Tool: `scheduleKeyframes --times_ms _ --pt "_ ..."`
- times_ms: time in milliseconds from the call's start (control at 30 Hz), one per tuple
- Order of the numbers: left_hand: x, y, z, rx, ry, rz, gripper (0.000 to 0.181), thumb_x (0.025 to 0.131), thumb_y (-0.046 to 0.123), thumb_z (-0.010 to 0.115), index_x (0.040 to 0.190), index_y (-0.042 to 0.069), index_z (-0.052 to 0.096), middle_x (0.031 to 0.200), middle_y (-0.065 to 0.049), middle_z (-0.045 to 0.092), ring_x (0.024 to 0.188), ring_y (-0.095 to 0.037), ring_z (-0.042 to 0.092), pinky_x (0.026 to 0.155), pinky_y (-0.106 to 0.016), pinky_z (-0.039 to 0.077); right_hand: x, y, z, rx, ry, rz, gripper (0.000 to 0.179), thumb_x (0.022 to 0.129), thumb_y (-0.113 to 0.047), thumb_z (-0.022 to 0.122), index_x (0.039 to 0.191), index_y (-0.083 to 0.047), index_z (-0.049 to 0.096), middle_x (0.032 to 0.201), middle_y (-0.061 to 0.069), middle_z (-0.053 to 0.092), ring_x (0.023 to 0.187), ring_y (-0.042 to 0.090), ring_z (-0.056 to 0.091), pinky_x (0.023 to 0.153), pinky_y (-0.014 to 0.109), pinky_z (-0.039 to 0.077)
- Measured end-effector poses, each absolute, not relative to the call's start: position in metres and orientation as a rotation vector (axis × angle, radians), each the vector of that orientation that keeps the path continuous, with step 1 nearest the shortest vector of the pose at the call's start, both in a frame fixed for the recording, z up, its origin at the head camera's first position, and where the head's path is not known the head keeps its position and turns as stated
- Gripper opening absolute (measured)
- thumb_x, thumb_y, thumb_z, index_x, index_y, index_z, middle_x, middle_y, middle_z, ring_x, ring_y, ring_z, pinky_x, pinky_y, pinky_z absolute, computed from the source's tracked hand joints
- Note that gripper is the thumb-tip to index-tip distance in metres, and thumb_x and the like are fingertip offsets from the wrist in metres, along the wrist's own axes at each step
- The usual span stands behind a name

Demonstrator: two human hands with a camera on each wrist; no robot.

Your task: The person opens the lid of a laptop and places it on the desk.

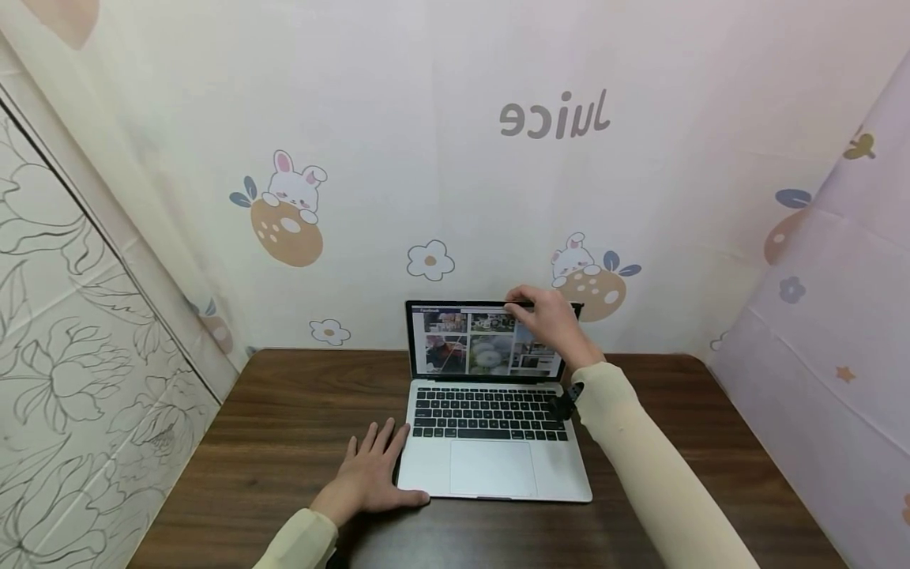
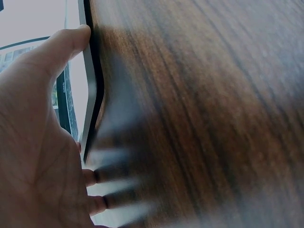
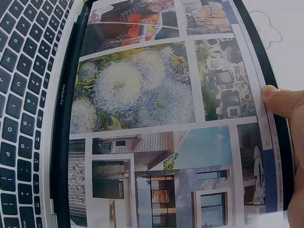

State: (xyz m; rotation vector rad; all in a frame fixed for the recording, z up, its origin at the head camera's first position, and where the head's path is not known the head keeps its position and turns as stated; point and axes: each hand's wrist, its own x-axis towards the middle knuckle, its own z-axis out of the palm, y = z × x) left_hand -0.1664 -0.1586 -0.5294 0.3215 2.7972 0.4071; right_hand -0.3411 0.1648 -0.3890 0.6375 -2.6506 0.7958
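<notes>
A silver laptop (image 1: 426, 466) stands unfolded on the table, its black-framed screen (image 3: 142, 95) lit with a page of photos. At the top edge of that screen, my right hand (image 1: 550, 320) pinches the lid, the thumb (image 3: 275, 100) lying on the front bezel. My left hand (image 1: 373, 474) lies by the laptop's front left corner with fingers spread. Its thumb (image 2: 71, 40) touches the front edge of the base, while the other fingers reach along the left side. The black keyboard (image 1: 483, 412) shows between the two hands.
The dark wooden table (image 1: 284, 411) has its far edge against a pale curtain (image 1: 426, 158) printed with rabbits and flowers. More patterned cloth hangs at both sides. Dark wood surface extends left and right of the laptop.
</notes>
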Motion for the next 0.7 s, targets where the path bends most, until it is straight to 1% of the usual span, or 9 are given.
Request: scheduleKeyframes --times_ms 300,533,700 --pt "-0.1671 -0.1583 -0.5313 0.318 2.804 0.407 0.123 0.07 0.091 0.063 0.165 0.02 0.027 0.17 -0.015 0.025 0.156 -0.044 0.022 0.118 -0.073 0.019 -0.3452 0.165 -0.388 0.631 -2.672 0.804 0.024 0.102 -0.026 0.068 0.118 -0.01 0.074 0.116 0.009 0.076 0.099 0.026 0.073 0.083 0.048 0.058" --pt "-0.1678 -0.1583 -0.532 0.314 2.803 0.413 0.124 0.07 0.091 0.063 0.165 0.02 0.026 0.17 -0.015 0.024 0.156 -0.044 0.021 0.118 -0.074 0.018 -0.3479 0.165 -0.3886 0.608 -2.687 0.819 0.024 0.102 -0.026 0.067 0.119 -0.01 0.073 0.117 0.009 0.076 0.104 0.027 0.072 0.089 0.049 0.057" --pt "-0.1678 -0.1584 -0.5327 0.31 2.808 0.409 0.124 0.07 0.091 0.063 0.165 0.02 0.027 0.17 -0.015 0.025 0.156 -0.045 0.022 0.118 -0.074 0.018 -0.3511 0.1646 -0.3905 0.6 -2.682 0.815 0.022 0.102 -0.026 0.067 0.117 -0.012 0.073 0.117 0.009 0.076 0.103 0.027 0.073 0.087 0.048 0.058"
